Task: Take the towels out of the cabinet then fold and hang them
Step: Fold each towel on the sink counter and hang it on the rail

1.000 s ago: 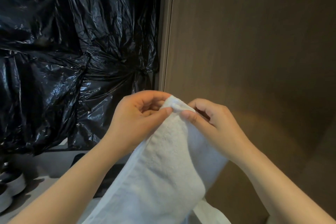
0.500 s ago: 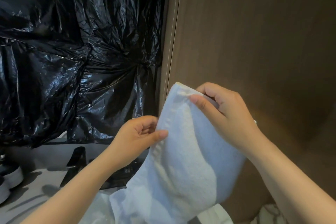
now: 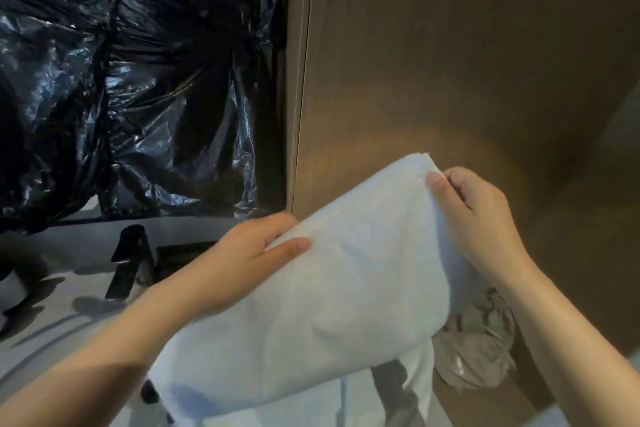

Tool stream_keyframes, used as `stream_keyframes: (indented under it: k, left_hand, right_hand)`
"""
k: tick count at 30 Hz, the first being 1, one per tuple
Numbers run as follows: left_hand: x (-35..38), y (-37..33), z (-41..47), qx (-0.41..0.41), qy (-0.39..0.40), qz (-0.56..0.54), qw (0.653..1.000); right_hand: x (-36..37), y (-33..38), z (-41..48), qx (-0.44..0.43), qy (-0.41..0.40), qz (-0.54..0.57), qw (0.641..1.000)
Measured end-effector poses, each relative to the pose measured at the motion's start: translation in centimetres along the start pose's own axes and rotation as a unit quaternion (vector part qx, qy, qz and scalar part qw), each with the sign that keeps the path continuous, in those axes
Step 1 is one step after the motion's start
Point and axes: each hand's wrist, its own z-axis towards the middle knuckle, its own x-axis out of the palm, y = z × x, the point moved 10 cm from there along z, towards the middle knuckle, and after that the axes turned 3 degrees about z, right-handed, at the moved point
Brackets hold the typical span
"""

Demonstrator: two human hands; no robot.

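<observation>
While the towel (image 3: 329, 288) hung stretched at lower centre, I was mid-fold.
My left hand (image 3: 242, 263) pinched its upper edge, my right hand (image 3: 478, 218) gripped the raised corner right of centre, hands apart; next, I judged, the two held ends should meet squarely.

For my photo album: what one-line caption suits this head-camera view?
Left hand and right hand pinch the top edge of a white towel before a wooden cabinet panel.

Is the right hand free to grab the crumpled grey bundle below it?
Probably not yet: the right hand pinches the top corner of the white towel. The grey bundle lies close below its wrist, partly behind the towel, with nothing else in between.
</observation>
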Motion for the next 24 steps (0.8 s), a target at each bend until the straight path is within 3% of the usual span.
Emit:
stream_keyframes:
  k: [6, 13, 18, 21, 24]
  left_hand:
    - [7.0, 2.0, -0.8, -0.073, 0.163, -0.035, 0.983]
    - [20.5, 8.3, -0.7, -0.134, 0.267, 0.141, 0.944]
    - [24.0, 10.8, 1.1, -0.147, 0.159, 0.189, 0.958]
    - [24.1, 10.9, 2.1, -0.136, 0.128, 0.178, 0.966]
    - [24.2, 10.5, 2.0, -0.1, 0.1, 0.153, 0.978]
  right_hand:
    - [0.6, -9.5, -8.0, 0.182, 0.055, 0.021, 0.982]
    - [1.8, -20.9, -16.0, 0.318, 0.076, -0.014, 0.945]
    - [2.8, -26.2, -19.3, 0.353, 0.042, -0.023, 0.935]
    - [2.6, -27.0, -19.5, 0.338, -0.011, -0.007, 0.941]
    - [3.3, -28.2, -19.4, 0.334, -0.008, -0.033, 0.942]
